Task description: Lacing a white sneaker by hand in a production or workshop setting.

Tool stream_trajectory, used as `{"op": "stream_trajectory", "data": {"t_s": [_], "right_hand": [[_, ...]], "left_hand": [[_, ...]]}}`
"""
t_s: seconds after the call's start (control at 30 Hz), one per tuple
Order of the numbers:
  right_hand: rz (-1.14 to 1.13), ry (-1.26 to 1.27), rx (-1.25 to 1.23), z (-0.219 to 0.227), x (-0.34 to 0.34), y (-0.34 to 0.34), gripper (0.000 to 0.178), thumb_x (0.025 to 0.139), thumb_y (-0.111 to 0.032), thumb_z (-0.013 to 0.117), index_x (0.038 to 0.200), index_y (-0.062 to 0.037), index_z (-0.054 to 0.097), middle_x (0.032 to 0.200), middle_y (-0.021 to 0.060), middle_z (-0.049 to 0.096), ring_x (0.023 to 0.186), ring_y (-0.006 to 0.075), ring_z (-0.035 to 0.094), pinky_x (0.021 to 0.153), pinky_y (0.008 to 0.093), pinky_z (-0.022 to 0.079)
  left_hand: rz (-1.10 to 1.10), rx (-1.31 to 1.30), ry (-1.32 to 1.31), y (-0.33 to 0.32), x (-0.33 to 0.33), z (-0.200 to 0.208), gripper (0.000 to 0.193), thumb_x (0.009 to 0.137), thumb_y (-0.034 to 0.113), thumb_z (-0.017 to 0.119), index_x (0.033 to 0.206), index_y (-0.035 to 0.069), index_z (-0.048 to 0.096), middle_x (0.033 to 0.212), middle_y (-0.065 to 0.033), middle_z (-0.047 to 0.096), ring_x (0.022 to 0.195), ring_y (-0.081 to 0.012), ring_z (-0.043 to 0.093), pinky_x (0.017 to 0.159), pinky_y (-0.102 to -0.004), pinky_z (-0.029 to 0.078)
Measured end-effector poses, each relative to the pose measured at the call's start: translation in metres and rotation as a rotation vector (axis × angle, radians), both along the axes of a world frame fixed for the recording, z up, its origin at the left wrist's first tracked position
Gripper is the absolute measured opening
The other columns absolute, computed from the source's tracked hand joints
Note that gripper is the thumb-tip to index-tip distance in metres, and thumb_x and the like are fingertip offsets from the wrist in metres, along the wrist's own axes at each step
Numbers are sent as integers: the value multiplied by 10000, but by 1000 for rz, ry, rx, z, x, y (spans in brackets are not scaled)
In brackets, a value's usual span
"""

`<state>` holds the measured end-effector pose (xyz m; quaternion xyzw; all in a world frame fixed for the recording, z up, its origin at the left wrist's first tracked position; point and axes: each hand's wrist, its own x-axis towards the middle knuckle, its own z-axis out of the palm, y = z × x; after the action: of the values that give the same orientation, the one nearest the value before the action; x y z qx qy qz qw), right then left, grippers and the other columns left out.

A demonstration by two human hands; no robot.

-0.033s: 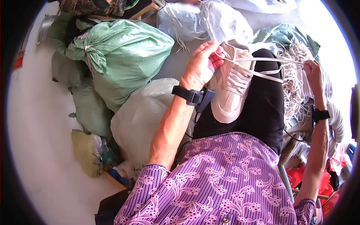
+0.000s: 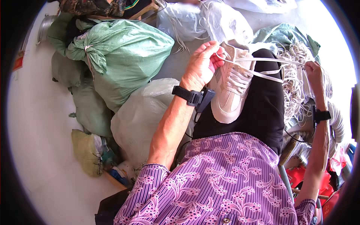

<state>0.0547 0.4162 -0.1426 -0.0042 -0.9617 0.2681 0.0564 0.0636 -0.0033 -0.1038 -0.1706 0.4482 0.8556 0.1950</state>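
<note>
Left hand (image 2: 202, 63) pinches a strand of white lace (image 2: 270, 59), its thumb and fingers almost meeting, though the exact point of contact is hard to make out; right hand (image 2: 315, 75), well apart from it, is curled closed around the lace's stretched part, its fingertips mostly out of sight. Between them a pale shoe (image 2: 229, 101) rests on the black-trousered lap (image 2: 262, 105), toe toward the patterned shirt (image 2: 225, 176), its collar blending into the plastic behind. Lace strands cross the gap from shoe to right hand. A lace pile (image 2: 294, 82) borders the lap's right edge; glare washes out the upper right rim.
</note>
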Motion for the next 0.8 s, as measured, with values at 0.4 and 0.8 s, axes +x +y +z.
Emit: {"op": "stream_trajectory", "data": {"t_s": [0.4, 0.8], "right_hand": [[487, 214, -36, 48, 6, -182, 187, 746, -91, 620, 932, -77, 638, 864, 96, 576, 919, 301, 530, 778, 404, 431], [513, 203, -63, 45, 0, -196, 83, 760, -92, 550, 826, -44, 563, 860, 99, 546, 909, 285, 519, 752, 432, 422]], "left_hand": [[88, -46, -74, 0, -2, 1, 145, 880, 195, 609, 974, 85, 599, 919, -62, 649, 776, -164, 619, 730, -323, 527], [50, -101, -123, -4, 4, -3, 98, 895, 167, 573, 941, 87, 605, 805, -24, 640, 652, -121, 579, 597, -266, 486]]}}
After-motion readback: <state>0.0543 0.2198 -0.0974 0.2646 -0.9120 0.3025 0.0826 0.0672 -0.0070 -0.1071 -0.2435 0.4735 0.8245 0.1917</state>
